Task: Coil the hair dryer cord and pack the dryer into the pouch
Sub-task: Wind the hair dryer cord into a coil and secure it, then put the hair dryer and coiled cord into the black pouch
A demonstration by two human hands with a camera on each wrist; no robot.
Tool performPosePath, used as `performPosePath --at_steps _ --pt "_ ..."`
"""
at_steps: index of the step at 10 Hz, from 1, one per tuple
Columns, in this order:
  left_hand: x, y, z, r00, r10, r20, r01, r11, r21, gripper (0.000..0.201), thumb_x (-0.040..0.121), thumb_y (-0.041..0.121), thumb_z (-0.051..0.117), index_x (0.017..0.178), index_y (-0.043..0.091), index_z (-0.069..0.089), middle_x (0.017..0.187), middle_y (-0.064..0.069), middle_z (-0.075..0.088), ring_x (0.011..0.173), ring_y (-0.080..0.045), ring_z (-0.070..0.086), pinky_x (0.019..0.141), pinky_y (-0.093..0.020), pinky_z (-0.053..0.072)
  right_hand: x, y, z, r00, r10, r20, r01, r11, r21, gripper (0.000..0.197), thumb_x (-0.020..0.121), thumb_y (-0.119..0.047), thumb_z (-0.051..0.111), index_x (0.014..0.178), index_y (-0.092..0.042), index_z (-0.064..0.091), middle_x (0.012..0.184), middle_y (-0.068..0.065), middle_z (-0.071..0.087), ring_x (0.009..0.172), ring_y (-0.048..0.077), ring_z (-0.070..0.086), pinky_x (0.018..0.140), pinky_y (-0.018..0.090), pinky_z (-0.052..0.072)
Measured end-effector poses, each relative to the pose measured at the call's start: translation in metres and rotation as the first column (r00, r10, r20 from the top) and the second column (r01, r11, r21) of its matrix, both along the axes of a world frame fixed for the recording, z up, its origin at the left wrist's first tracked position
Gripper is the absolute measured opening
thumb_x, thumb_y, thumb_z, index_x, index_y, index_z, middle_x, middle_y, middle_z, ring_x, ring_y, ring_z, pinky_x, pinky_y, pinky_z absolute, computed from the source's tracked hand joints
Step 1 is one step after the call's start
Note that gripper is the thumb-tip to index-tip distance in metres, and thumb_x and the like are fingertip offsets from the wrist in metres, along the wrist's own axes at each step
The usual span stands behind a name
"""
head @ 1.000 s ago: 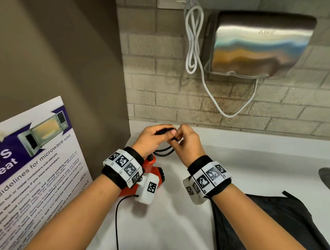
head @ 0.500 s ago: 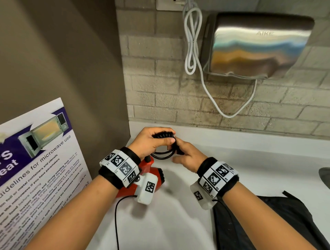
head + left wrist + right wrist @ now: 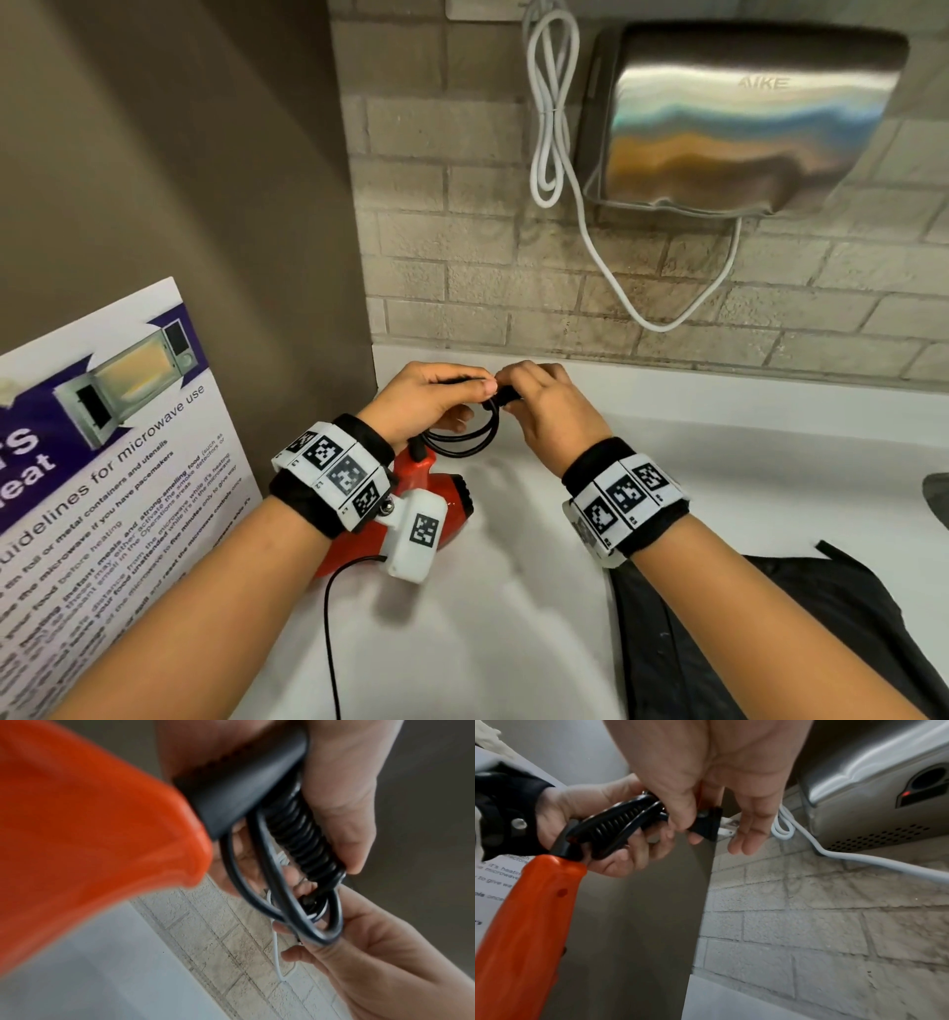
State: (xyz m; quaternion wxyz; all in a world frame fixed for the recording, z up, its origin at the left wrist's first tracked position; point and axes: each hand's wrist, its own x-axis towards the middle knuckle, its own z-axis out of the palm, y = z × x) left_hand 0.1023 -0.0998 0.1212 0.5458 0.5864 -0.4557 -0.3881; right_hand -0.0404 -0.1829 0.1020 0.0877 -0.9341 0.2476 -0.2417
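Observation:
The red hair dryer (image 3: 441, 493) hangs just above the white counter (image 3: 488, 616), partly hidden under my left wrist. My left hand (image 3: 462, 390) grips the ribbed cord end (image 3: 618, 819) at the dryer's handle (image 3: 531, 912), together with the black cord loops (image 3: 462, 442) hanging below it. My right hand (image 3: 513, 395) is close beside it and pinches the black plug (image 3: 706, 821) between thumb and forefinger, with the other fingers straight. In the left wrist view the cord loops (image 3: 282, 902) run from my left fingers (image 3: 342, 801) to the right hand. The black pouch (image 3: 770, 642) lies on the counter at lower right.
A steel hand dryer (image 3: 744, 118) with a white cable (image 3: 549, 103) hangs on the brick wall behind. A brown partition (image 3: 205, 180) with a microwave poster (image 3: 102, 462) closes the left side. A thin black cable (image 3: 331, 642) runs from my left wrist camera.
The right hand dipped down and to the right with the cord, then came back up beside the left hand with the plug. The left hand and dryer stayed almost still.

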Motion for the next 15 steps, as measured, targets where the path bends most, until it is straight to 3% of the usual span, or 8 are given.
performPosePath --at_steps 2,5,7,8,9,10,12,15 --pt "-0.001 0.001 0.000 0.992 -0.086 -0.088 0.090 0.995 0.041 0.013 0.084 0.009 0.059 0.088 0.016 0.069 0.076 0.006 0.071 0.066 -0.004 0.068 0.065 -0.017 0.057 0.003 -0.007 -0.006 1.000 0.027 0.005 -0.026 0.993 -0.113 0.023 0.086 -0.012 0.055 0.108 -0.014 0.060 0.116 0.004 0.060 0.102 0.037 0.051 0.086 0.046 0.047" --pt "-0.002 0.002 -0.005 0.996 -0.058 -0.074 0.057 0.998 -0.013 0.013 0.083 0.007 0.060 0.086 0.017 0.068 0.068 0.006 0.072 0.062 -0.007 0.067 0.070 -0.018 0.056 0.002 -0.011 -0.029 0.934 -0.170 0.315 0.037 0.921 0.389 0.046 0.082 -0.010 0.062 0.123 -0.007 0.042 0.125 0.008 0.045 0.100 0.011 0.048 0.087 0.024 0.042" --pt "-0.006 0.005 -0.007 0.998 -0.014 -0.057 0.015 1.000 0.003 0.011 0.082 0.020 0.062 0.087 0.028 0.068 0.068 0.008 0.072 0.064 -0.005 0.068 0.064 -0.020 0.052 0.016 -0.005 -0.075 0.962 0.088 -0.258 0.029 0.908 0.417 0.072 0.075 -0.021 0.070 0.137 -0.013 0.034 0.140 0.011 0.037 0.125 0.026 0.044 0.103 0.029 0.037" --pt "-0.009 0.007 -0.008 0.998 -0.018 -0.059 0.019 1.000 0.008 0.010 0.082 0.022 0.062 0.087 0.029 0.068 0.070 0.008 0.072 0.066 -0.006 0.068 0.068 -0.025 0.050 0.034 0.005 -0.092 0.897 0.228 -0.379 -0.064 0.915 0.398 0.091 0.065 -0.028 0.078 0.141 -0.019 0.028 0.145 0.010 0.037 0.131 0.025 0.037 0.111 0.037 0.033" --pt "-0.014 0.011 -0.009 0.997 -0.034 -0.063 0.034 0.999 0.000 0.011 0.083 0.021 0.061 0.086 0.029 0.068 0.068 0.009 0.072 0.065 -0.005 0.068 0.066 -0.024 0.050 0.053 0.012 -0.104 0.838 0.247 -0.487 -0.052 0.923 0.380 0.079 0.068 -0.034 0.075 0.135 -0.022 0.036 0.137 0.006 0.047 0.125 0.024 0.043 0.108 0.042 0.036" --pt "-0.018 0.015 -0.011 0.996 -0.049 -0.079 0.049 0.999 -0.005 0.012 0.084 0.021 0.060 0.086 0.029 0.067 0.069 0.009 0.071 0.066 -0.005 0.069 0.067 -0.025 0.049 0.065 0.023 -0.103 0.783 0.287 -0.551 -0.057 0.916 0.397 0.059 0.080 -0.031 0.065 0.132 -0.018 0.042 0.135 0.008 0.049 0.128 0.026 0.041 0.111 0.044 0.032" --pt "-0.026 0.021 -0.013 0.992 -0.049 -0.113 0.046 0.998 -0.033 0.011 0.084 0.020 0.059 0.086 0.029 0.066 0.067 0.009 0.071 0.066 -0.005 0.068 0.068 -0.025 0.050 0.069 0.032 -0.087 0.852 0.241 -0.464 -0.010 0.894 0.447 0.047 0.088 -0.013 0.052 0.133 -0.004 0.039 0.141 0.022 0.039 0.132 0.037 0.036 0.110 0.050 0.027" --pt "-0.033 0.020 -0.017 0.965 0.070 -0.252 -0.099 0.990 -0.103 0.013 0.086 0.013 0.057 0.087 0.024 0.065 0.065 0.011 0.069 0.063 -0.004 0.067 0.061 -0.017 0.053 0.071 0.028 -0.096 0.827 0.185 -0.530 0.034 0.926 0.377 0.051 0.070 -0.033 0.071 0.116 -0.019 0.053 0.123 0.008 0.056 0.120 0.028 0.046 0.102 0.037 0.037"
